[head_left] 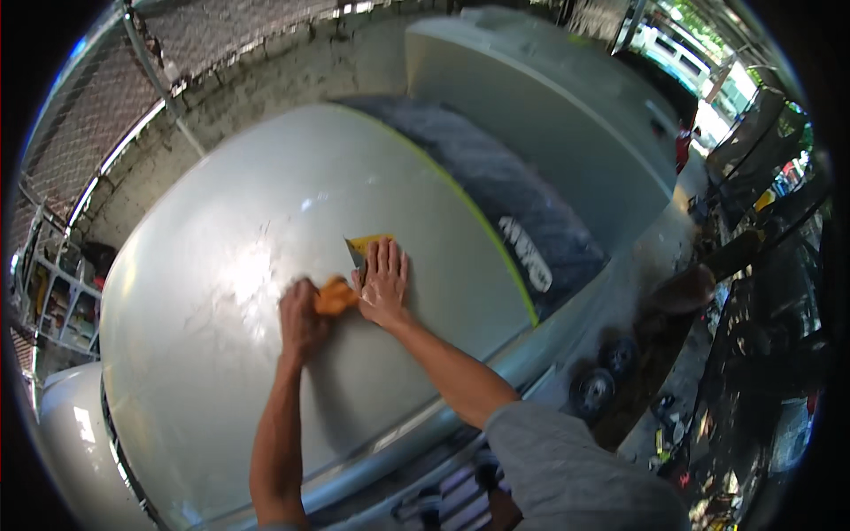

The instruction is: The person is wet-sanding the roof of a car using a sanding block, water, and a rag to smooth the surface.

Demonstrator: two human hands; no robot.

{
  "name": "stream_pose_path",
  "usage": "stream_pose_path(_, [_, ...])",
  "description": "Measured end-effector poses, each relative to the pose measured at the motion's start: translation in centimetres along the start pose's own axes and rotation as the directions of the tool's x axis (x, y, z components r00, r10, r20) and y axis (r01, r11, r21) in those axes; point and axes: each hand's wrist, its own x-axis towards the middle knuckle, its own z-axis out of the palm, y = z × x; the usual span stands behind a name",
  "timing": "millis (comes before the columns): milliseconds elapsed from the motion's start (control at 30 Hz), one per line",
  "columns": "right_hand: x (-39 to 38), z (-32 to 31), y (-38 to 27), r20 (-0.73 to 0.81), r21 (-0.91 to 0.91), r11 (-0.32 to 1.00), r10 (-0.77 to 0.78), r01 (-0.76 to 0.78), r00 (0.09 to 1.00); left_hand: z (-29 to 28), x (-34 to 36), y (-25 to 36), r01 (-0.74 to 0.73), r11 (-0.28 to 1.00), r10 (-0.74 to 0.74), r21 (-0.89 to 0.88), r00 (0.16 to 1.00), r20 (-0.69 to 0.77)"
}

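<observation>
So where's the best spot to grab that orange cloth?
Probably the bunched middle of the orange cloth, pinched from above: its crumpled folds show there, uncovered, between the left hand, closed at its left end, and the flattened right hand.

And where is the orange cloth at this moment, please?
In the head view, the orange cloth is left of centre, between the left hand and the right hand, over the silver panel.

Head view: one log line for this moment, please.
left hand: holding orange cloth | right hand: flat, at yellow sheet | surface: silver vehicle panel
</observation>
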Motion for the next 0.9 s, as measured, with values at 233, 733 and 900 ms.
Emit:
stream_pose_path(233, [-1.1,-2.9,-0.8,0.107,-0.020,0.999,-0.039,0.042,0.994,-5.6,-3.6,-11.0,0.186,0.894,-0.233,0.408,0.970,0.069])
stream_pose_path(733, [-12.6,-3.6,-7.9,-0.228,-0.022,0.795,0.587,-0.607,0.777,-5.2,-3.2,-10.9,0.154,0.893,-0.224,0.423,0.967,0.120])
stream_pose_path(900, [-19.3,-4.9,-15.0,-0.011,0.018,0.875,0.483,-0.483,0.875,-5.9,-3.4,-11.5,0.152,0.894,-0.216,0.421,0.970,0.110])
